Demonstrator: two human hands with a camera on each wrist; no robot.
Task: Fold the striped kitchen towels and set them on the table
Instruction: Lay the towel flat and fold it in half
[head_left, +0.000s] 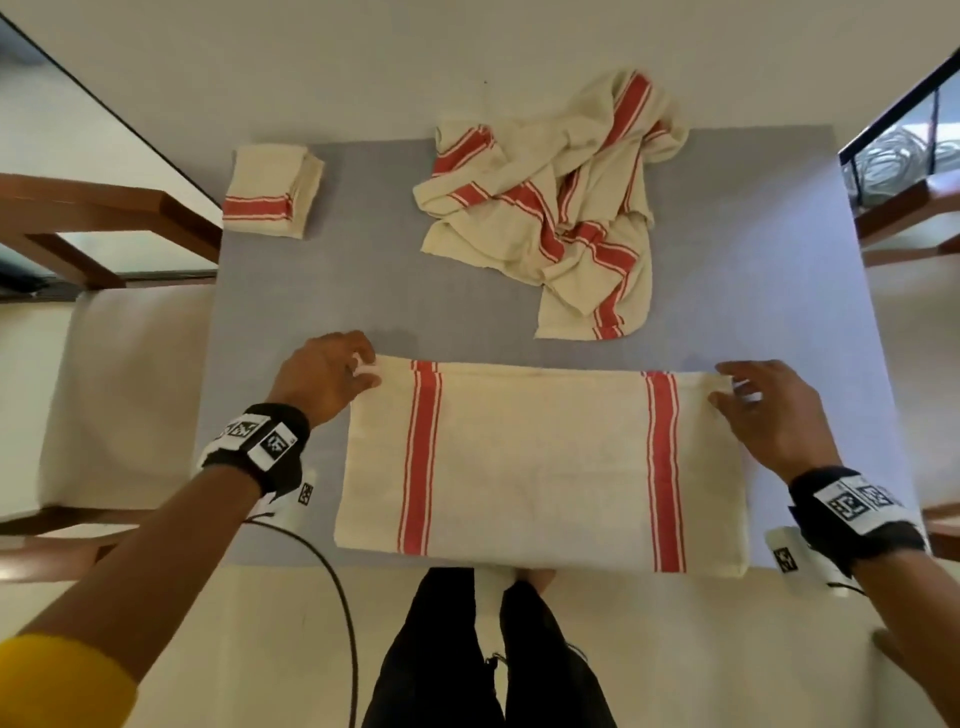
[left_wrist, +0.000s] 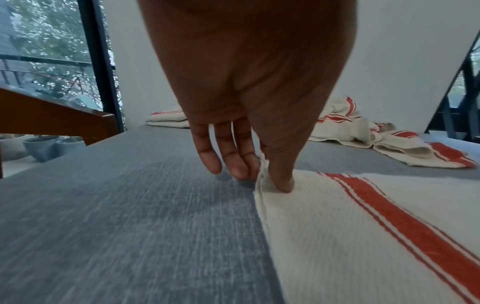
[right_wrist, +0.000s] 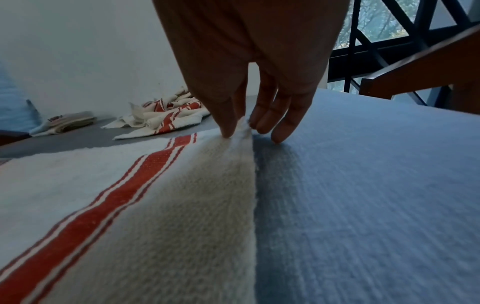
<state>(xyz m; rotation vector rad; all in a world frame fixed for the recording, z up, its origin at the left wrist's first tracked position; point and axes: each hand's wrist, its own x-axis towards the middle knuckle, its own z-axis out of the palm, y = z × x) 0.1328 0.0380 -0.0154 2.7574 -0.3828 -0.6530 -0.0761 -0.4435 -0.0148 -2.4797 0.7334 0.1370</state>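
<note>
Risk lies chiefly at the two far corners of the towel (head_left: 540, 462), which is spread flat, apparently doubled, across the lower middle of the head view on the grey surface (head_left: 363, 291). The upper-left corner is pinched by the left hand (head_left: 324, 376) between thumb and fingers, as is shown plainly in the left wrist view; the upper-right corner is pinched in the same way by the right hand (head_left: 769, 410). If one corner were let slip, or the two were lifted unevenly, the layers could be dragged out of line and the red stripes would no longer match, so the next fold would likely come out skewed.

The near hem of the towel is seen at the very bottom edge of the surface, and seems to overhang it slightly. A pull towards the body could therefore draw the cloth off that edge.

Open room is found in the band of bare surface just above the towel and at centre left. At upper centre and right, a heap of unfolded towels (head_left: 550, 202) is spread, with its lowest tail near the far hem; a wide sweep could catch it. A folded towel (head_left: 270, 192) is kept at upper left, well apart. Chairs (head_left: 119, 395) are set close at both sides.
</note>
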